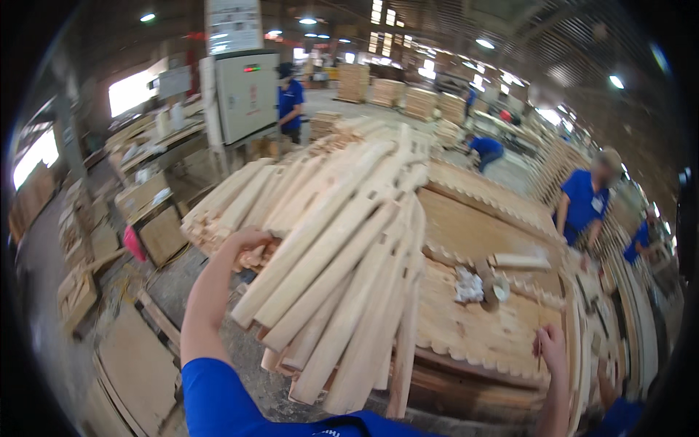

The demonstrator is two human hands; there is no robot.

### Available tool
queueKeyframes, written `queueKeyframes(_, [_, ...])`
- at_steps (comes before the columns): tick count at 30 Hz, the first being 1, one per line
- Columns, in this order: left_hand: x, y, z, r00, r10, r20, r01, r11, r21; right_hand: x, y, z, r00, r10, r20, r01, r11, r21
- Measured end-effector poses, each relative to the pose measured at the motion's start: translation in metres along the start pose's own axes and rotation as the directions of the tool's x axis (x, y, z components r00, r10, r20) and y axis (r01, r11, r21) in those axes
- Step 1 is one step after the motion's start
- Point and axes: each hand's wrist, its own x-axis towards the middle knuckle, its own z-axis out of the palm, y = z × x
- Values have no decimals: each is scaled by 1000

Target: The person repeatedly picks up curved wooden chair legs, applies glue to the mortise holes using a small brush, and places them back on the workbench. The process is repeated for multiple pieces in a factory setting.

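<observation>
A big fanned pile of pale wooden slats point(349, 240), several with small slots cut near their far ends, fills the middle in front of me. My left hand point(253, 239) reaches to the pile's left side, against the slat ends; its fingers are mostly hidden there. At the right, my right hand point(552, 345) is closed around a thin stick point(539, 320), above the near right part of a plywood table point(502, 324) with scalloped strips. On that table are a round container point(498, 288), crumpled white material point(468, 285) and a short pale wood piece point(520, 261).
A grey electrical cabinet point(247, 95) stands beyond the pile at left. A co-worker in blue point(582, 204) works past the table; another blue sleeve point(622, 419) enters at lower right. Wooden boards point(135, 364) lie on the floor at left. Stacked wood point(353, 82) stands far back.
</observation>
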Motion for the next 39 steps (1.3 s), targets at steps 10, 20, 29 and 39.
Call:
queueKeyframes(10, [-39,48,-37,815,214,-539,-182,977,113,95,-15,17,968,-239,-74,8,328,-945])
queueKeyframes(20, [-255,197,36,846,308,-436,-508,713,-483,157,-29,35,962,-163,219,234,81,-969])
queueKeyframes(29, [-349,233,193,988,107,-112,-155,652,-742,179,40,12,984,-37,174,171,478,-862])
queueKeyframes(39, [-380,204,453,931,216,293,154,495,-855,186,137,12,979,-90,181,139,951,-277])
